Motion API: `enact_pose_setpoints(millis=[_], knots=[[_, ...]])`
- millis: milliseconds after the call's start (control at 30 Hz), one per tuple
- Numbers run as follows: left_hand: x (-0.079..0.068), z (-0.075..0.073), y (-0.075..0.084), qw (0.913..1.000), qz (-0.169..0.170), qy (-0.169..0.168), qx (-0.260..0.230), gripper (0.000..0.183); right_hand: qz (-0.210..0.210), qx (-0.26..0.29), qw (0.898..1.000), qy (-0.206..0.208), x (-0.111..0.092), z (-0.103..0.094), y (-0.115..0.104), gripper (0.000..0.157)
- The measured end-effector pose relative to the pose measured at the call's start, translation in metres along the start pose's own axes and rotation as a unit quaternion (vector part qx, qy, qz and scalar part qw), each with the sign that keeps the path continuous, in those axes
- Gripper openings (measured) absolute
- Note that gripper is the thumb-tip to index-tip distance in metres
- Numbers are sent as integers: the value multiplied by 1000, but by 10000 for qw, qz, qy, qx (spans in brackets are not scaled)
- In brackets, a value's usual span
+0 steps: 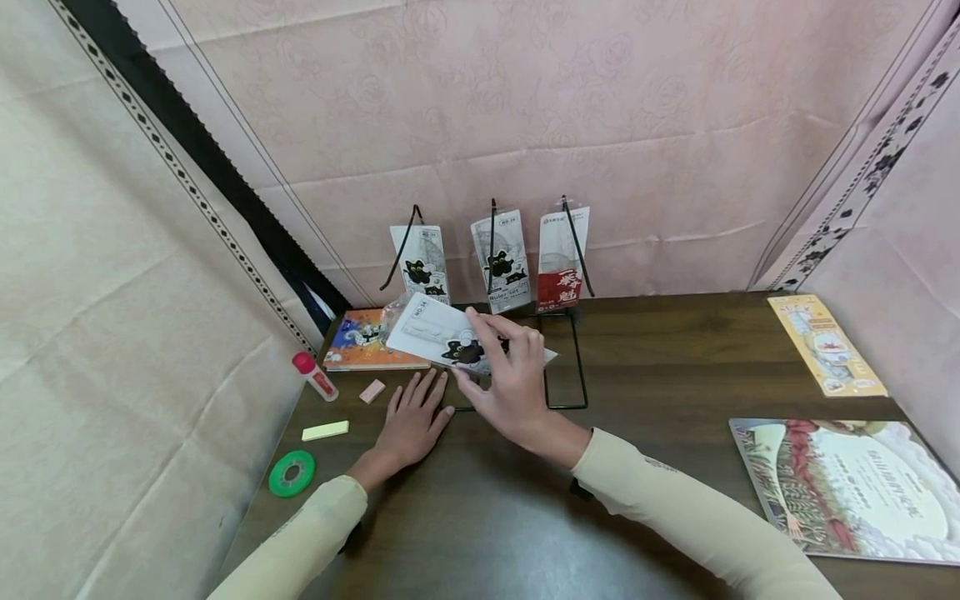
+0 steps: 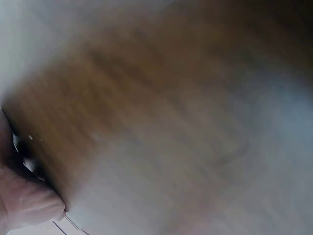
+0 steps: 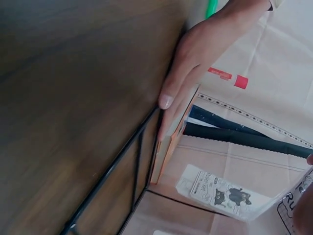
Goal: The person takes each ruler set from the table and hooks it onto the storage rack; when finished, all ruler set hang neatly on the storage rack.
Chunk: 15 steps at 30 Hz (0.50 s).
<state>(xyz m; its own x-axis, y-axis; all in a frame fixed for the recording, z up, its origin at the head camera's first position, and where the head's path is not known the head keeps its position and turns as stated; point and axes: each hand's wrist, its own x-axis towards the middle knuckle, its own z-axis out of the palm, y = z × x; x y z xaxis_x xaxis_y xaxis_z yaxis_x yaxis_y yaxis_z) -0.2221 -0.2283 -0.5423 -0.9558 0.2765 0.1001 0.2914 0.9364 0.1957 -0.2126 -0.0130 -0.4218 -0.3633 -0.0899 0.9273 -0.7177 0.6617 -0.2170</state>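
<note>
Right hand (image 1: 513,387): thumb and fingers pinching packet (image 1: 429,327)
Packet: tilted, above rack (image 1: 567,407) base, before hanging packs (image 1: 516,242)
Left hand (image 1: 408,425): fingers straight, slightly spread, gripping nothing, at rack's near edge

On dark wooden table (image 1: 660,367), left side, we note red-capped glue stick (image 1: 315,377) upright, pink eraser (image 1: 372,391) near it, pale yellow strip (image 1: 325,431), green tape roll (image 1: 291,473). Right side, we record yellow illustrated card (image 1: 827,345) near larger picture book (image 1: 855,487). Pale patterned cloth (image 1: 562,100) hangs behind.
</note>
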Motion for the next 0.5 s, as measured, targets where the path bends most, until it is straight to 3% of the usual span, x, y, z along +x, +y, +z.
enact_pose_setpoints(millis=[500], knots=[[2, 0, -3, 9998, -1, -167, 80, 61, 465, -379, 9981, -159, 13, 22, -12, 86]])
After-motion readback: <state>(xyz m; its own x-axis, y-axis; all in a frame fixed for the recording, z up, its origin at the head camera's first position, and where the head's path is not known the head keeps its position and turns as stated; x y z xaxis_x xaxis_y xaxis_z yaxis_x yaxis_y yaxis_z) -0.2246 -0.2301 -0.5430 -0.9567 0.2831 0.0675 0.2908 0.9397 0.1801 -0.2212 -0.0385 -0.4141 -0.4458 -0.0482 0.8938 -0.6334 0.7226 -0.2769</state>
